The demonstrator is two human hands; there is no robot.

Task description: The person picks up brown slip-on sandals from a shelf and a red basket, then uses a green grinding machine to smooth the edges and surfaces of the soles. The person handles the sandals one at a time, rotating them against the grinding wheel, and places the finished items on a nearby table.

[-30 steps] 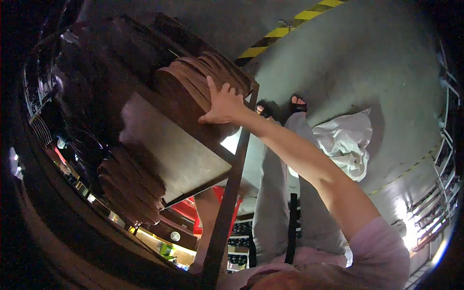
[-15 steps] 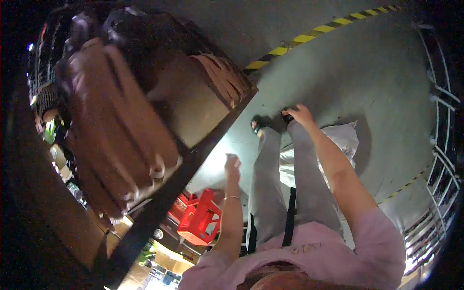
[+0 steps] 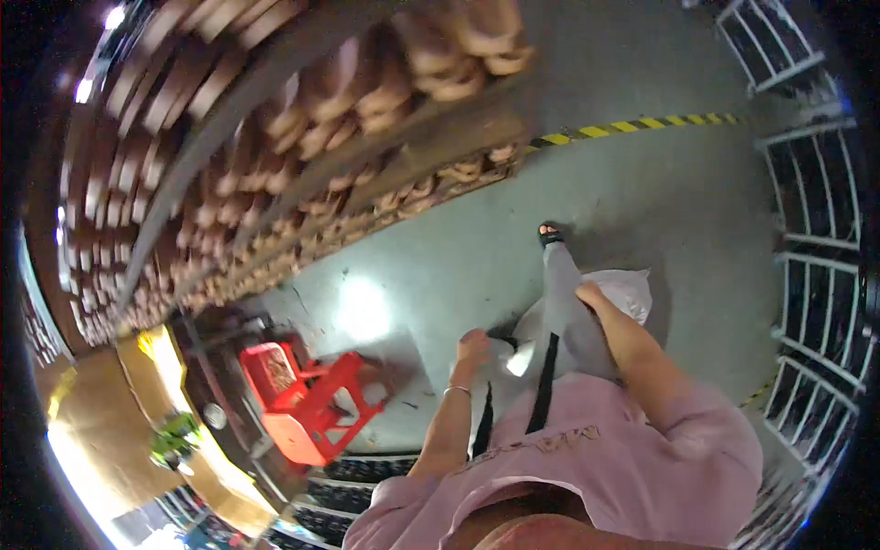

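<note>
My left hand (image 3: 472, 346) hangs in front of my left thigh. Its fingers look loosely curled but are blurred, and no object shows in it. Beside my right leg is my right hand (image 3: 589, 295), close to the edge of a crumpled white sack (image 3: 631, 290). Its fingers are mostly hidden, so whether it touches the sack cannot be made out. The sack shows by my grey trousers, partly covered by my leg and forearm. One sandalled foot (image 3: 550, 235) is out ahead on the floor.
A tall rack (image 3: 321, 188) at the left bears rows of brown foot-shaped pieces like shoe lasts. A red plastic stool (image 3: 323, 417) and a red bin (image 3: 268, 367) stand lower left. Metal racks (image 3: 816, 302) line the right. Yellow-black tape (image 3: 632, 125) crosses the grey floor (image 3: 440, 247).
My view has swung, bringing the rack's many rows and the whole red stool into sight. My right hand has drawn back from beside my feet; my left hand has shifted slightly right and lower.
</note>
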